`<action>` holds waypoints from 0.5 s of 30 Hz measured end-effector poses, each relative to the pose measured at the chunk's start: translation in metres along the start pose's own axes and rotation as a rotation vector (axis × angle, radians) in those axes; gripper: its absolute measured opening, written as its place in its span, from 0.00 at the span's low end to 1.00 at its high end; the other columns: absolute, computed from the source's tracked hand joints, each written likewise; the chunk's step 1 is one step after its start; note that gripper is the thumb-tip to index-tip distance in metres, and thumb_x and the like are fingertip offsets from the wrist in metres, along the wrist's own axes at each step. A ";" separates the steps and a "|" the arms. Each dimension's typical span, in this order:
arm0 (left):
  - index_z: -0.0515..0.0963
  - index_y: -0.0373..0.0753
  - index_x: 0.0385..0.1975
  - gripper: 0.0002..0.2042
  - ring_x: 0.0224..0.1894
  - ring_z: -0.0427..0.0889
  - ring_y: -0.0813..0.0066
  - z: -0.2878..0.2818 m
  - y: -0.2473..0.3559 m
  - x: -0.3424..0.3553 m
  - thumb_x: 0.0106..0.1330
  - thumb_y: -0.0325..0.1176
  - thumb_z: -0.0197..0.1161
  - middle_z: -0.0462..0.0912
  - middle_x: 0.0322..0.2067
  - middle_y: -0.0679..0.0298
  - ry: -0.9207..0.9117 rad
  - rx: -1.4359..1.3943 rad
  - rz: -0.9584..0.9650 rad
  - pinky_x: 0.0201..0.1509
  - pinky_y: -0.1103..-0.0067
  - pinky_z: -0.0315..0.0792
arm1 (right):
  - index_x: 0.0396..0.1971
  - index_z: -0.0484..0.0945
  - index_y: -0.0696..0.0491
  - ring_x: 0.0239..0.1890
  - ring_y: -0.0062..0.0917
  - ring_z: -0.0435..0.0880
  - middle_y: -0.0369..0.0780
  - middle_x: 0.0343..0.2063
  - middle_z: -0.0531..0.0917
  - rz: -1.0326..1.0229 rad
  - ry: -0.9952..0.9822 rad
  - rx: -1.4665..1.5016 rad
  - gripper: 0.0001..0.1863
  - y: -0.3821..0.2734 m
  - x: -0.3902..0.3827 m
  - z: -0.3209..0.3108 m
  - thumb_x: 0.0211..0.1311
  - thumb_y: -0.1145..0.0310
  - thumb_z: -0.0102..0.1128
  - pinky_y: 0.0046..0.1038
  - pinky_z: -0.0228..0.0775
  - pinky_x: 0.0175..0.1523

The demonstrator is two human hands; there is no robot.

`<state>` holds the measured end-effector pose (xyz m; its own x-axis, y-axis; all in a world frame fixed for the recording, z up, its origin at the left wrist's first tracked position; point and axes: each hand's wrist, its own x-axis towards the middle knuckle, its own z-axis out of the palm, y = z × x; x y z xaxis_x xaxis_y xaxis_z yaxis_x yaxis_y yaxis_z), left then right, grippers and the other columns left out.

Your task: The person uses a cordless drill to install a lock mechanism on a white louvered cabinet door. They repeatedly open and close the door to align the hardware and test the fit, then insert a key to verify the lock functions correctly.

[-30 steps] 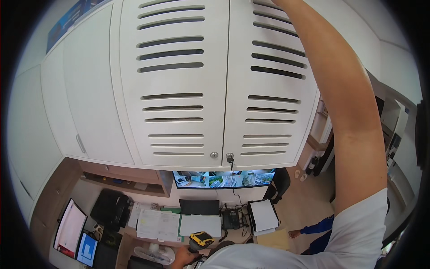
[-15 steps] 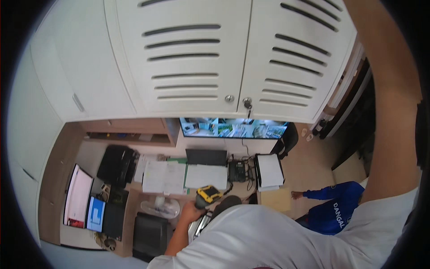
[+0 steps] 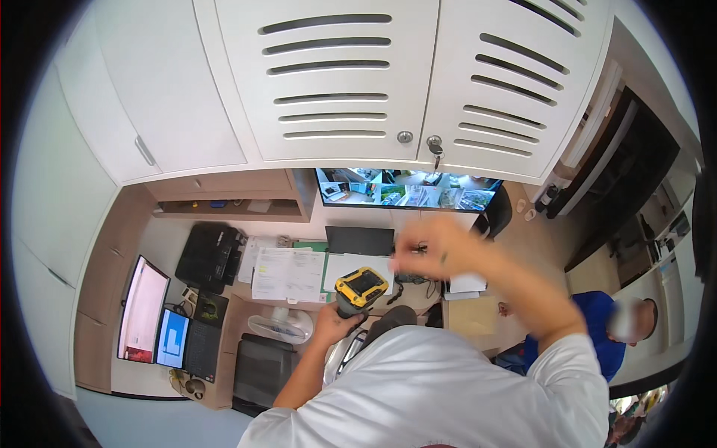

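Note:
My left hand [image 3: 333, 327] is wrapped round the grey grip of a handheld device [image 3: 361, 288]. Its broad, black-and-yellow end points upward, and I cannot tell the exact kind. To the right of it, my right hand [image 3: 435, 245] is raised over the desk, smeared by motion, so its fingers and anything in them cannot be made out. Above both hands are white slatted cabinet doors [image 3: 336, 81], closed, with a key [image 3: 436, 150] hanging in the right-hand lock. Papers [image 3: 288, 275] lie on the desk beyond my left hand.
A wall screen [image 3: 411, 190] shows several camera pictures below the cabinet. On the left are a black printer [image 3: 210, 256], a monitor [image 3: 144, 308], a laptop [image 3: 200, 349], a fan [image 3: 281, 325] and a dark chair [image 3: 263, 369]. Another person in blue [image 3: 590, 328] is at the right.
My right arm has come down from the upper right to over the desk. My left hand still grips the device. The view has shifted, and the person in blue shows more fully.

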<state>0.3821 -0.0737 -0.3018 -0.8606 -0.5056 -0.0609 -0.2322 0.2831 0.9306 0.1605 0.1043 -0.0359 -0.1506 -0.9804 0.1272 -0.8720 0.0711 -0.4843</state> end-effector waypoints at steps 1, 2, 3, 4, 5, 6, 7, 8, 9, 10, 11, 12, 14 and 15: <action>0.86 0.32 0.39 0.18 0.30 0.87 0.69 0.001 0.014 0.005 0.55 0.40 0.78 0.89 0.29 0.57 -0.006 -0.011 0.021 0.39 0.73 0.79 | 0.33 0.88 0.54 0.35 0.31 0.89 0.40 0.30 0.88 0.161 -0.057 0.262 0.18 0.028 -0.023 0.050 0.57 0.53 0.77 0.28 0.80 0.44; 0.86 0.32 0.38 0.19 0.31 0.87 0.71 0.001 0.026 0.007 0.55 0.41 0.79 0.89 0.29 0.58 -0.001 -0.022 0.027 0.39 0.73 0.79 | 0.36 0.88 0.55 0.39 0.33 0.88 0.43 0.34 0.88 0.232 -0.043 0.357 0.20 0.047 -0.047 0.099 0.56 0.53 0.78 0.30 0.79 0.48; 0.86 0.32 0.38 0.19 0.31 0.87 0.72 0.002 0.043 0.013 0.55 0.41 0.79 0.89 0.29 0.59 0.000 -0.034 0.039 0.39 0.74 0.79 | 0.40 0.88 0.56 0.43 0.36 0.88 0.45 0.38 0.88 0.306 -0.025 0.447 0.22 0.057 -0.064 0.133 0.56 0.52 0.78 0.32 0.79 0.52; 0.86 0.33 0.36 0.13 0.34 0.86 0.76 0.004 0.067 0.017 0.56 0.35 0.78 0.89 0.30 0.62 -0.075 -0.107 -0.095 0.43 0.76 0.79 | 0.45 0.86 0.56 0.47 0.37 0.87 0.47 0.42 0.87 0.253 0.057 0.447 0.25 0.063 -0.070 0.154 0.55 0.53 0.78 0.33 0.77 0.55; 0.85 0.33 0.39 0.15 0.36 0.86 0.75 0.012 0.073 0.024 0.58 0.35 0.78 0.89 0.33 0.62 -0.065 -0.169 -0.057 0.44 0.76 0.79 | 0.50 0.84 0.57 0.50 0.38 0.85 0.49 0.45 0.86 0.199 0.129 0.449 0.29 0.062 -0.076 0.170 0.54 0.53 0.79 0.34 0.76 0.58; 0.83 0.32 0.42 0.17 0.38 0.86 0.75 0.023 0.076 0.033 0.59 0.36 0.77 0.88 0.36 0.61 -0.057 -0.231 -0.018 0.45 0.76 0.79 | 0.54 0.82 0.57 0.54 0.39 0.84 0.50 0.49 0.85 0.148 0.204 0.452 0.32 0.065 -0.081 0.182 0.54 0.53 0.79 0.35 0.74 0.61; 0.80 0.30 0.50 0.23 0.42 0.85 0.74 0.038 0.080 0.040 0.61 0.38 0.78 0.88 0.42 0.58 -0.046 -0.231 0.050 0.48 0.76 0.79 | 0.57 0.79 0.58 0.56 0.41 0.82 0.51 0.52 0.83 0.219 0.219 0.451 0.36 0.061 -0.082 0.183 0.51 0.53 0.80 0.37 0.72 0.63; 0.80 0.31 0.50 0.27 0.50 0.81 0.67 0.052 0.092 0.044 0.58 0.45 0.79 0.81 0.49 0.54 -0.069 -0.301 -0.005 0.53 0.72 0.76 | 0.59 0.76 0.59 0.59 0.43 0.80 0.51 0.55 0.81 0.294 0.238 0.448 0.40 0.054 -0.084 0.183 0.49 0.53 0.82 0.39 0.71 0.65; 0.80 0.32 0.50 0.26 0.51 0.81 0.67 0.066 0.106 0.045 0.60 0.44 0.78 0.80 0.49 0.56 -0.082 -0.369 0.025 0.54 0.72 0.75 | 0.62 0.73 0.59 0.61 0.45 0.79 0.51 0.58 0.79 0.370 0.255 0.446 0.45 0.049 -0.088 0.185 0.47 0.52 0.83 0.41 0.69 0.66; 0.80 0.31 0.50 0.25 0.52 0.80 0.68 0.082 0.119 0.046 0.61 0.43 0.78 0.78 0.50 0.56 -0.161 -0.465 0.003 0.56 0.72 0.75 | 0.65 0.69 0.59 0.61 0.42 0.79 0.50 0.58 0.79 0.343 0.371 0.455 0.47 0.056 -0.094 0.189 0.47 0.56 0.83 0.39 0.70 0.65; 0.78 0.32 0.54 0.23 0.46 0.84 0.74 0.099 0.127 0.046 0.64 0.38 0.75 0.86 0.46 0.61 -0.202 -0.438 -0.053 0.53 0.75 0.78 | 0.64 0.70 0.59 0.60 0.41 0.79 0.49 0.57 0.79 0.373 0.444 0.468 0.45 0.064 -0.100 0.197 0.47 0.58 0.83 0.39 0.71 0.64; 0.78 0.33 0.54 0.23 0.50 0.83 0.70 0.118 0.128 0.045 0.64 0.40 0.75 0.85 0.49 0.59 -0.216 -0.413 0.032 0.57 0.72 0.77 | 0.62 0.72 0.59 0.59 0.41 0.80 0.49 0.56 0.80 0.404 0.514 0.482 0.43 0.072 -0.107 0.207 0.47 0.59 0.82 0.38 0.71 0.64; 0.79 0.34 0.55 0.25 0.56 0.80 0.63 0.145 0.131 0.045 0.64 0.44 0.75 0.81 0.55 0.53 -0.258 -0.280 0.222 0.63 0.67 0.73 | 0.56 0.77 0.57 0.53 0.39 0.84 0.46 0.49 0.84 0.380 0.701 0.529 0.34 0.075 -0.119 0.205 0.47 0.66 0.80 0.38 0.75 0.59; 0.80 0.35 0.56 0.26 0.60 0.78 0.60 0.153 0.132 0.045 0.63 0.45 0.75 0.78 0.58 0.50 -0.279 -0.168 0.325 0.66 0.65 0.71 | 0.54 0.78 0.57 0.51 0.38 0.84 0.45 0.48 0.84 0.415 0.756 0.589 0.32 0.084 -0.127 0.212 0.47 0.67 0.79 0.37 0.76 0.58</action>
<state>0.2431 0.0655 -0.2370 -0.9712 -0.1669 0.1700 0.1267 0.2427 0.9618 0.2053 0.1960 -0.2766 -0.8158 -0.5143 0.2645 -0.3504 0.0757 -0.9336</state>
